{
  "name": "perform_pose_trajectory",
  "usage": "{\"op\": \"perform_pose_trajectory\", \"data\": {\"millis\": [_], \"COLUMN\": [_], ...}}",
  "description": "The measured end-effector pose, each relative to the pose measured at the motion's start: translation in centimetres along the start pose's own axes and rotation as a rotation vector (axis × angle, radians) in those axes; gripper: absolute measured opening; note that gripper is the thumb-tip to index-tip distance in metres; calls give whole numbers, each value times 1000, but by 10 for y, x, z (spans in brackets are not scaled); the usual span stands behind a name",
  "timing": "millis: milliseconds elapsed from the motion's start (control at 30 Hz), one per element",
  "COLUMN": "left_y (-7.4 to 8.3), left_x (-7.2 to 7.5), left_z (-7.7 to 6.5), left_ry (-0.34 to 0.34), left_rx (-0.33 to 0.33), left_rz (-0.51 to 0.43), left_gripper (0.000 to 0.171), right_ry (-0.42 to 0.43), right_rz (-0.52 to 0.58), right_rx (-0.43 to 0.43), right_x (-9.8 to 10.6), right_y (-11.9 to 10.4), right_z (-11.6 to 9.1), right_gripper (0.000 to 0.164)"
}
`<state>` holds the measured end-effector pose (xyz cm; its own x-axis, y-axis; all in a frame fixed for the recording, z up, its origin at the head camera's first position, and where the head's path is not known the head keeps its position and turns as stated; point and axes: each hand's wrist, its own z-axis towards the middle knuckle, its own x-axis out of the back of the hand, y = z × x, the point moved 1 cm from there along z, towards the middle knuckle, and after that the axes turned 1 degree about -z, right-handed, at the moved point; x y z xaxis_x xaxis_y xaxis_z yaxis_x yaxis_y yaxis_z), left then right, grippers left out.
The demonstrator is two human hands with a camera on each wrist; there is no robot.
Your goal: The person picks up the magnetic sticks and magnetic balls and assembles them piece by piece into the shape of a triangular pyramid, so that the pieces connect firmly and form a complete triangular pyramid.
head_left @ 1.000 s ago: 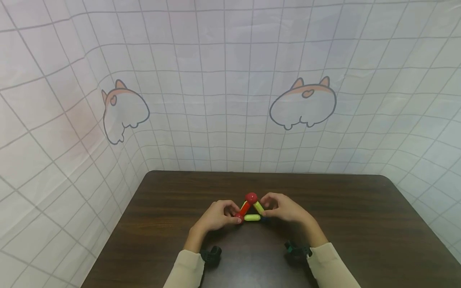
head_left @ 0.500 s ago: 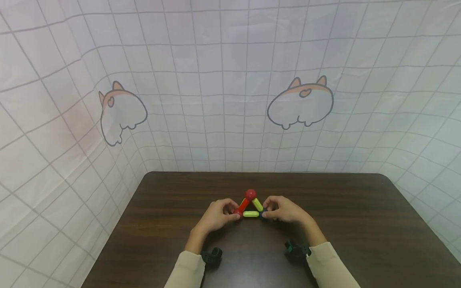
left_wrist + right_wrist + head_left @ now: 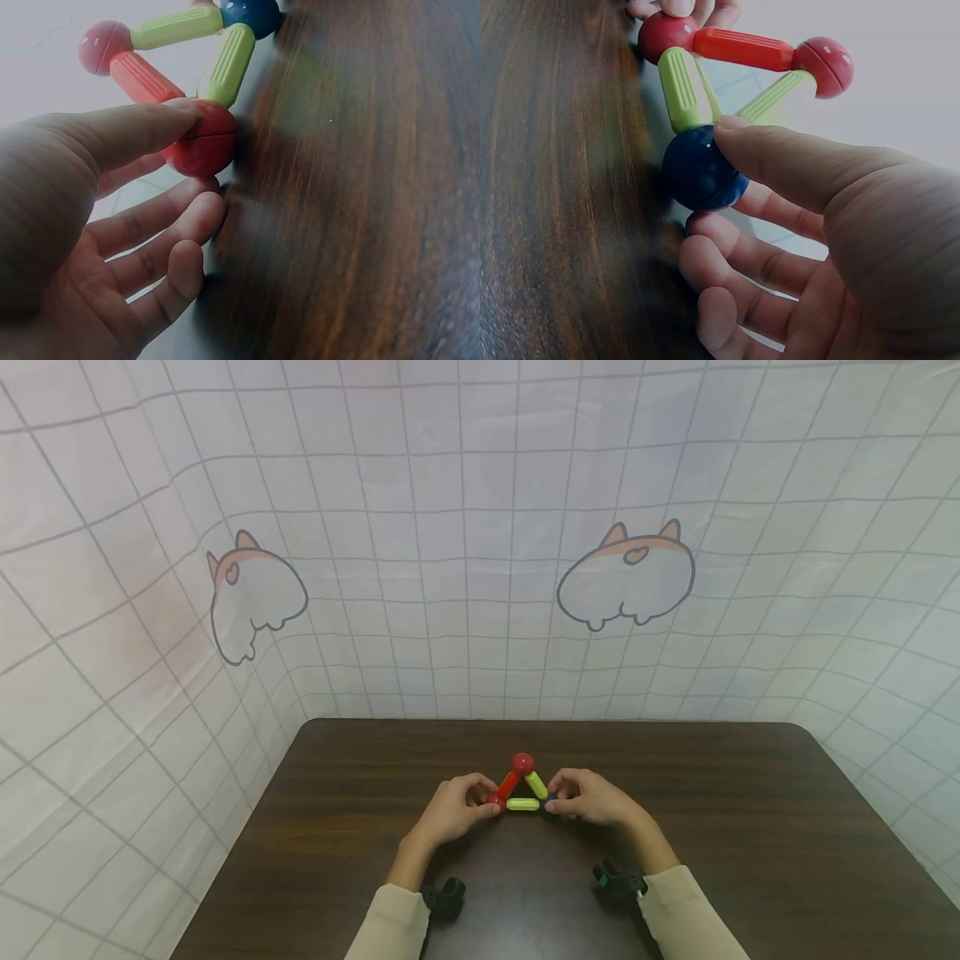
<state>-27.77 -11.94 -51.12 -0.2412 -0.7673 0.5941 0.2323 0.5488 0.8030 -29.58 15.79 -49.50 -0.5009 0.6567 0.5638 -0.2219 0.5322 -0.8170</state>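
A triangular frame of magnetic building balls and rods stands on the table, apex up. Its top is a red ball (image 3: 522, 764). A red rod (image 3: 508, 785) slopes from there to a lower red ball (image 3: 206, 142), and a yellow-green rod (image 3: 536, 786) slopes to a dark blue ball (image 3: 699, 174). Between the lower balls runs another yellow-green rod (image 3: 522, 805). My left hand (image 3: 453, 810) pinches the lower red ball, thumb in front. With thumb and fingers my right hand (image 3: 594, 796) holds the blue ball. In the right wrist view, a further yellow-green strip shows partly behind the frame.
The dark wood-grain table (image 3: 337, 827) reaches back to a white grid-patterned cloth (image 3: 450, 610) with cartoon animal prints, which also hangs at both sides. A black wrist camera (image 3: 444, 893) sits under the left wrist, another camera (image 3: 618, 877) under the right.
My right hand has shifted so that the blue ball shows between its thumb and fingers. The frame has moved slightly, and the yellow edge behind the red rod no longer shows in the head view.
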Motion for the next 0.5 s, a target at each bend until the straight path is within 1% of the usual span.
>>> {"op": "perform_pose_trajectory", "data": {"millis": [333,500], "left_y": [0,-1], "left_x": [-2,0], "left_z": [-1,-1], "left_ry": [-3,-4], "left_rx": [12,9], "left_rz": [9,3], "left_gripper": [23,22], "right_ry": [7,-7], "right_rz": [-2,0], "right_rx": [-1,-4], "right_x": [-1,0], "right_y": [2,2], "right_z": [-1,-1], "right_gripper": [29,31]}}
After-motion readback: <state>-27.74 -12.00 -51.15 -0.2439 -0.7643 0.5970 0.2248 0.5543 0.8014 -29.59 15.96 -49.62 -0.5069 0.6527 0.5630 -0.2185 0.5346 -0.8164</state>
